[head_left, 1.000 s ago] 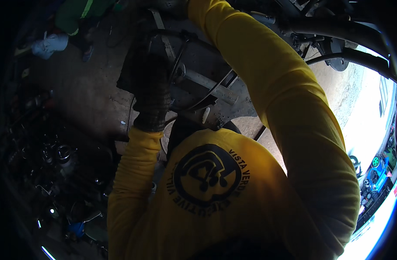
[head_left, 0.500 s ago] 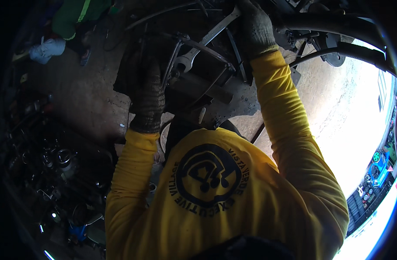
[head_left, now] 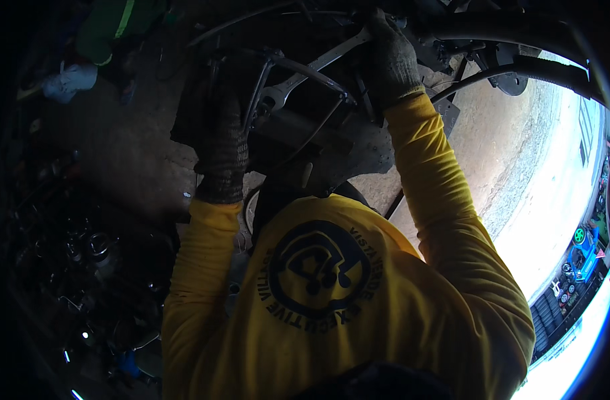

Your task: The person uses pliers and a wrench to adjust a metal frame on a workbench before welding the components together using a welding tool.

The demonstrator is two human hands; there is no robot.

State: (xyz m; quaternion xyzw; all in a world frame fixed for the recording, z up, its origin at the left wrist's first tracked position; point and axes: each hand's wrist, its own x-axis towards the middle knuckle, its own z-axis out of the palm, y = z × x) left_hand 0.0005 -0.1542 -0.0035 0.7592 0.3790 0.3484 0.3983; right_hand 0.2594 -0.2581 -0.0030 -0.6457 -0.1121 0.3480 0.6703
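A long metal wrench slants across a dark frame of welded metal bars, passing beneath one bar. Gloved in grey knit, my right hand is closed around the wrench's upper right end. The wrench's lower left jaw sits by the frame's left upright; shadow hides what it fits on. My left hand, in a dark knit glove, is up against the frame's left side. Its fingers sink into deep shadow, so their grip cannot be made out.
Thick black curved tubes and a round metal plate lie at the upper right. Dark metal parts clutter the left. A person in green is at the far left. Bright concrete floor spreads to the right.
My right hand has come a little nearer to me, lowering the wrench's upper end. The wrench's jaw has shifted slightly left, toward the upright. My left hand stays nearly in place.
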